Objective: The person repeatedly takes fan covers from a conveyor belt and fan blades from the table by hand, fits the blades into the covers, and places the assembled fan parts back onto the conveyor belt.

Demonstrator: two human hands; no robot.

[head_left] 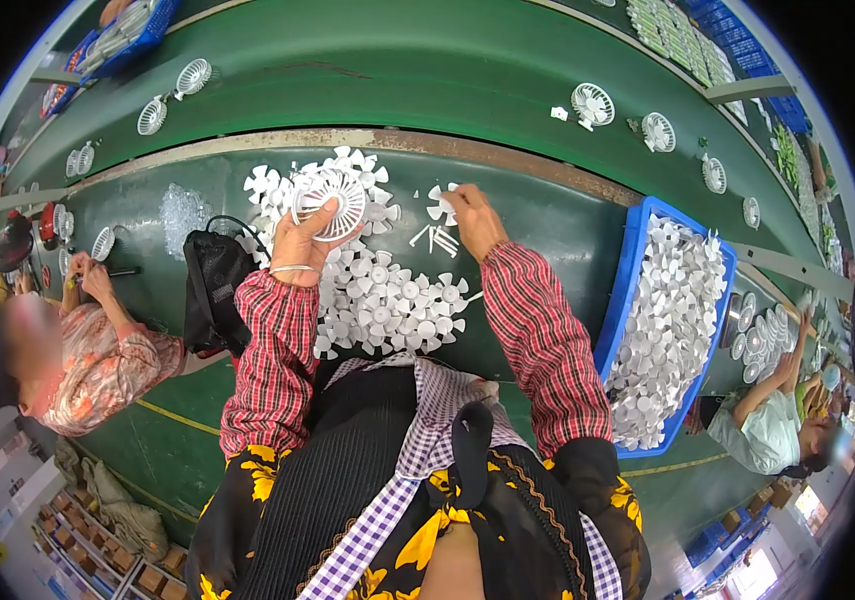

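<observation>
My left hand (300,243) is closed around a round white fan housing (337,203) with a slotted grille, held above a heap of white fan blades (387,300) on the green table. To the right, my right hand (474,215) pinches a single white fan blade (441,207) at its edge, near the table's far side. Just below that blade lie several thin white sticks (434,240). The fan housing hides part of the heap beneath it.
A blue crate (627,270) full of white fan blades stands at my right. A black bag (215,280) and a pile of clear plastic pieces (184,220) lie left. Beyond the table, a green conveyor belt (427,80) carries white fans (592,105). Co-workers sit on both sides.
</observation>
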